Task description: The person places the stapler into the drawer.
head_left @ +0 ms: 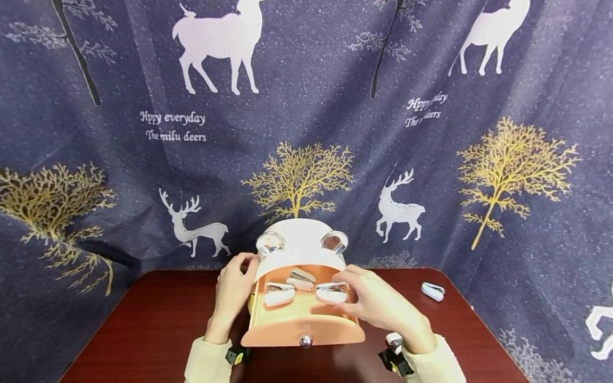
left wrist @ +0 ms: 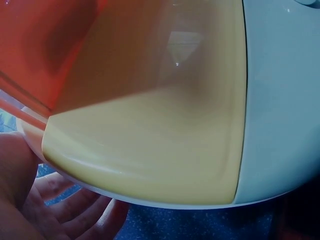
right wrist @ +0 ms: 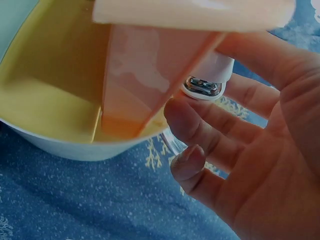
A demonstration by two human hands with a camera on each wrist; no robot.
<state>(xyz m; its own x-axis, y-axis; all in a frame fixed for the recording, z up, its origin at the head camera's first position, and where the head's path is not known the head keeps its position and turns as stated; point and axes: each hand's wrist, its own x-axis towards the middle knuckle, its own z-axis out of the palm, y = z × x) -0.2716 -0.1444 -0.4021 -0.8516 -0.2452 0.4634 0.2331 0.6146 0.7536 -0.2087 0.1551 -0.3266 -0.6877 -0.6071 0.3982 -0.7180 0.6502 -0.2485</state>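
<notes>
From here it looks like loading: at lower centre, the right hand (head_left: 378, 299) pinches the rightmost stapler (head_left: 331, 296) inside the orange drawer (head_left: 278, 333); the left hand (head_left: 234, 285), fingers relaxed, rests against the white case (head_left: 303, 239). Next, I'd say, calls for gently letting go.

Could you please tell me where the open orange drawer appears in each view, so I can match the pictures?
Head: the open orange drawer is at bottom centre, between the left hand and right hand.
Left wrist: the drawer fills the upper left corner.
Right wrist: the drawer is at upper centre.
Shared landmark: the yellow panel, only a sliver in the head view.
</notes>
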